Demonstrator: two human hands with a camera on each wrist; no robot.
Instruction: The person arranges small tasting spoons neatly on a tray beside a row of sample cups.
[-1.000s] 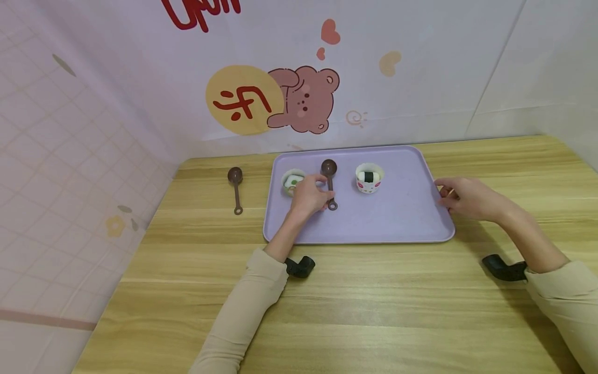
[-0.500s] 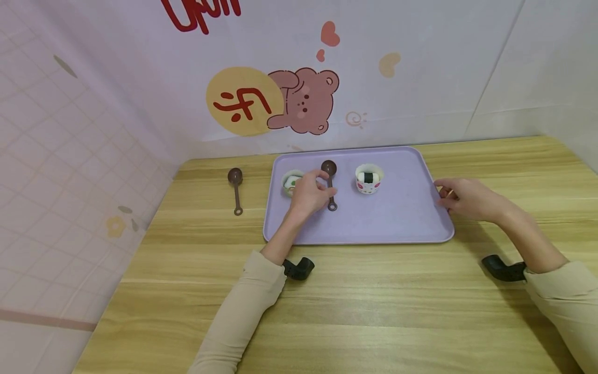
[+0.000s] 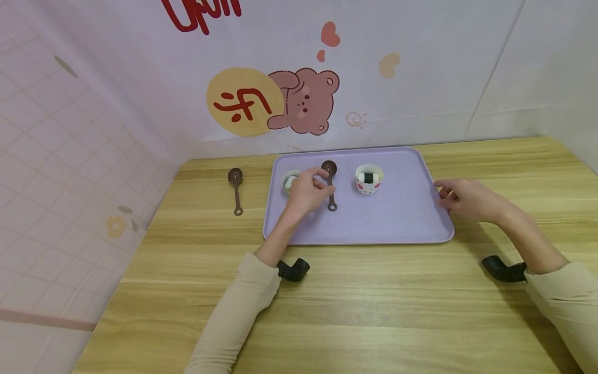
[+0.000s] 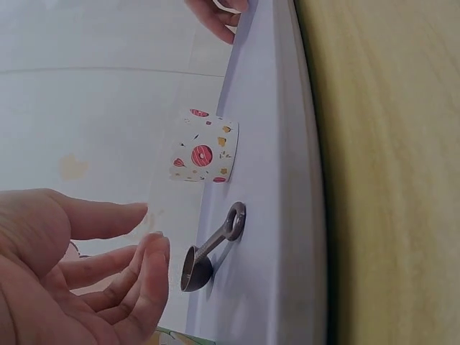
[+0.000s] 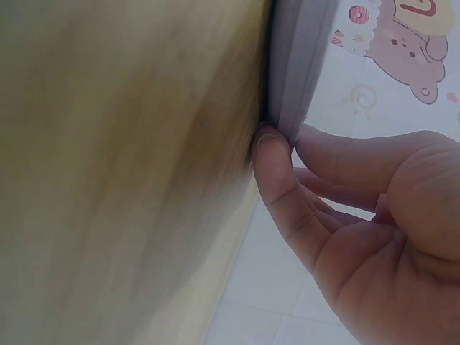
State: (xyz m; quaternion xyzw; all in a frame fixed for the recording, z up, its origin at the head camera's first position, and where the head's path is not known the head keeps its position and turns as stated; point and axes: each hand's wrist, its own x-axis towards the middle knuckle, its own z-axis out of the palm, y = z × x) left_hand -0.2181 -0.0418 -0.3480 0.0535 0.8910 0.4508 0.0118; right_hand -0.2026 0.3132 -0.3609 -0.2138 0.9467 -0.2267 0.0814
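On the lilac tray (image 3: 388, 223) lies a brown measuring spoon (image 3: 332, 197), bowl toward the wall. Just left of it my left hand (image 3: 306, 195) hovers with loosely bent fingers and a gap between thumb and fingertips. The left wrist view has the spoon (image 4: 233, 221) apart from that hand (image 4: 86, 266). Partly hidden behind the hand is a greenish cup (image 3: 286, 186) with something white inside. My right hand (image 3: 472, 200) pinches the tray's right rim; in the right wrist view its thumb and a finger (image 5: 274, 162) meet at the edge.
A white patterned paper cup (image 3: 367, 186) holding a white piece with a dark band stands on the tray's middle. Another brown measuring spoon (image 3: 236, 192) lies on the wooden table (image 3: 374, 306), left of the tray. A decorated wall (image 3: 420, 98) rises behind the table.
My left hand has drawn slightly left, its fingers moving off the spoon's handle and covering more of the greenish cup. The right hand and the tray look the same.
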